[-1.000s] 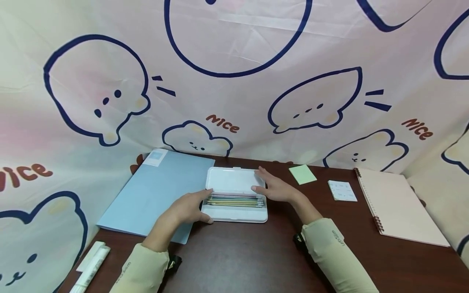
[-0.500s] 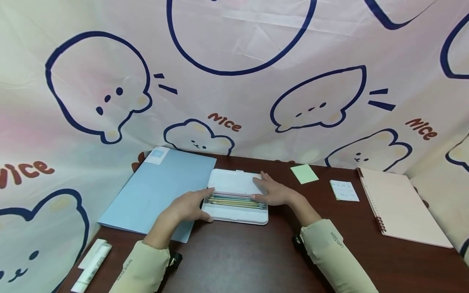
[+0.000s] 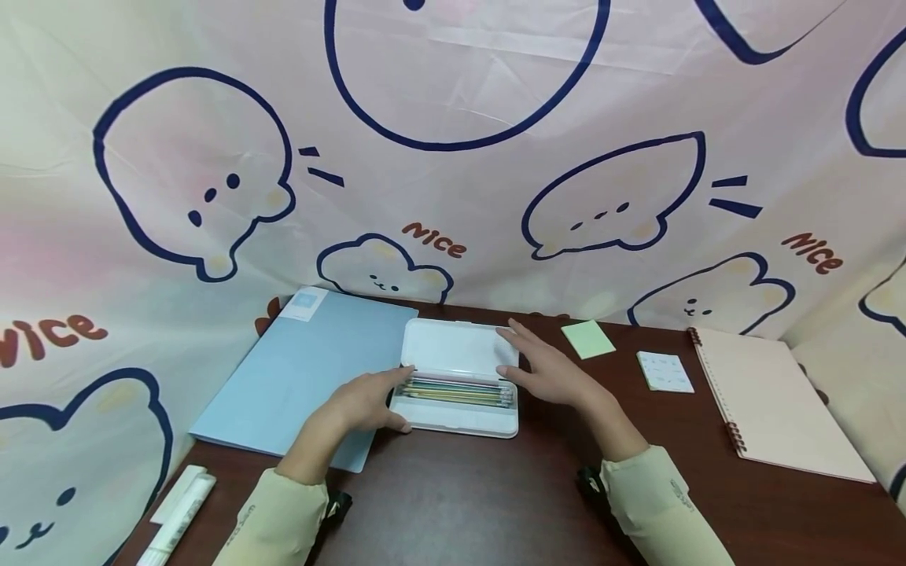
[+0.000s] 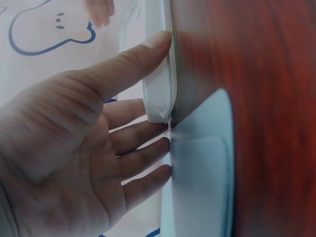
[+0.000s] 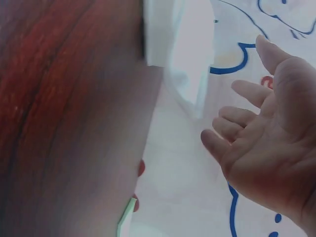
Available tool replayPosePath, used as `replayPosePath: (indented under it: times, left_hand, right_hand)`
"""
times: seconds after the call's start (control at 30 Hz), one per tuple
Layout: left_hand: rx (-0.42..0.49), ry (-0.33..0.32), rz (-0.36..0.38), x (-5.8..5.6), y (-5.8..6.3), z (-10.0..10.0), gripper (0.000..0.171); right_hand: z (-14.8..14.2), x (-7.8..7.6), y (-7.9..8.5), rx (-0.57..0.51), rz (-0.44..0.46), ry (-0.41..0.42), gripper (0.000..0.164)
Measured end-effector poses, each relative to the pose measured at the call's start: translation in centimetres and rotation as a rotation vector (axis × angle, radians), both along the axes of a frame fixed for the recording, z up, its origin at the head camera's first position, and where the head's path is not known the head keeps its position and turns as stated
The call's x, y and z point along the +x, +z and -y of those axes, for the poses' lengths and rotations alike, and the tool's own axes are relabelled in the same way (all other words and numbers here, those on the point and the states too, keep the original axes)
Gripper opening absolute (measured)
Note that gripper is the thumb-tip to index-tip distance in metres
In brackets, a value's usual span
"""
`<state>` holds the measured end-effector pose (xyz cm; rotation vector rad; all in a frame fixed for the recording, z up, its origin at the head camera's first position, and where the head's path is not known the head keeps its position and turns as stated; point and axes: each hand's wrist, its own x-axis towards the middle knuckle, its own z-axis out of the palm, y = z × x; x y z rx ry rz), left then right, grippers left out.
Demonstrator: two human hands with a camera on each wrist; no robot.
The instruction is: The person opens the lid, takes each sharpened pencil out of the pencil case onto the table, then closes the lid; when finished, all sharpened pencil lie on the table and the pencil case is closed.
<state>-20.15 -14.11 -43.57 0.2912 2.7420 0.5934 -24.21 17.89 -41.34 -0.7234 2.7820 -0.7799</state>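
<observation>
A white pencil case (image 3: 453, 418) lies with its lid (image 3: 453, 346) swung back, in the middle of the desk. Several pencils (image 3: 456, 391) lie lengthwise inside it, along the hinge side. My left hand (image 3: 364, 402) holds the case's left end, thumb at the front corner and index finger at the hinge. In the left wrist view, that thumb presses the case's edge and the other fingers spread past its corner. Beside the case's right end is my right hand (image 3: 548, 376), fingers extended. The right wrist view shows this hand (image 5: 276, 128) apart from the case (image 5: 173, 39), holding nothing.
A blue folder (image 3: 318, 354) lies left of the case, partly under my left forearm. A green sticky-note pad (image 3: 589, 339), a small printed notepad (image 3: 665, 372) and a spiral notebook (image 3: 778, 401) lie to the right. A white tube (image 3: 177, 519) is at front left; a patterned cloth hangs behind.
My right hand has come off the lid, rising and shifting right. My left hand keeps its place at the case's left end.
</observation>
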Motion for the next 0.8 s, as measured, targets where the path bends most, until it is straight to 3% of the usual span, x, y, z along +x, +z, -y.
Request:
replayPosePath:
  times: [0.17, 0.37, 0.8]
  left_hand:
    - [-0.003, -0.009, -0.002, 0.0, 0.0, -0.1, 0.095]
    - [0.008, -0.007, 0.001, 0.0, -0.1, 0.0, 0.096]
    - [0.028, -0.006, 0.005, -0.1, -0.2, 0.0, 0.096]
  right_hand:
    - [-0.4, 1.4, 0.4, -0.051, -0.041, -0.013, 0.062]
    - [-0.2, 2.5, -0.3, -0.067, 0.004, 0.019, 0.042]
    - [0.8, 2.8, -1.5, -0.01, 0.035, -0.03, 0.024]
